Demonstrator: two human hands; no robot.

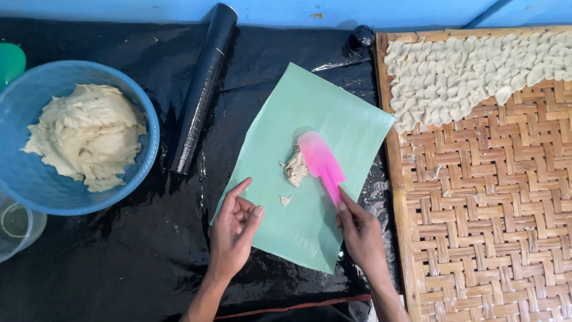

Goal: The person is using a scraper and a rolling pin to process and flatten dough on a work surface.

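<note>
A: From the head camera, why the green sheet (310, 173)?

B: It backs the dough lump (295, 168) so the pink spatula (322, 164), gripped by the closed right hand (360, 232), can press it. The left hand (235, 226), loosely curled and empty, rests on the sheet's edge, just below-left of the dough

Both forearms bare, no sleeves or jewellery.
</note>
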